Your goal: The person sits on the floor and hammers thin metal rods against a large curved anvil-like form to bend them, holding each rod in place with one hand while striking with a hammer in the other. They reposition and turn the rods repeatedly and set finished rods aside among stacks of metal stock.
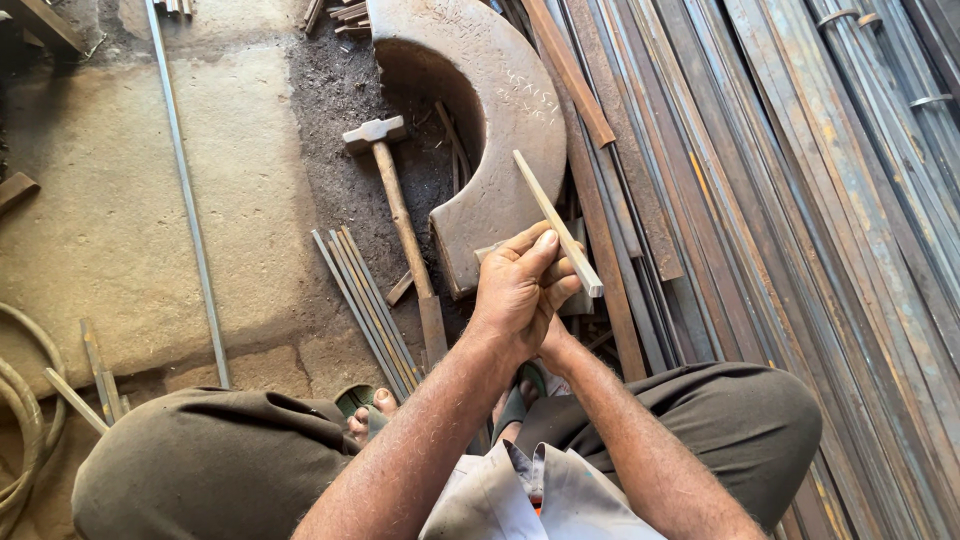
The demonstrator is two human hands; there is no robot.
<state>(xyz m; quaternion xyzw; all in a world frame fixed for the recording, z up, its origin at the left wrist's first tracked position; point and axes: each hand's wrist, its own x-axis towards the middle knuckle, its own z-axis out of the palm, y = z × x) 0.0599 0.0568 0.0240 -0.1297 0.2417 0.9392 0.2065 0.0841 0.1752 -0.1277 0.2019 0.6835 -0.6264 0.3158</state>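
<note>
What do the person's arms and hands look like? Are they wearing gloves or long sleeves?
No gloves and no long sleeves. Both forearms are bare and hairy, and look dusty from work. The left hand is bare, with no rings or watch showing. The right hand is mostly hidden behind it, so little can be told about it.

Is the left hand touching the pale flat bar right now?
Touching: the head view shows the left hand gripping the pale flat bar, thumb pressed on it.

1. The right hand is almost wholly hidden behind the left hand.
2. Beyond the hands, chalk marks on the curved steel plate are too small to tell.
3. Left of them, the thin rod runs past the top edge.
</note>
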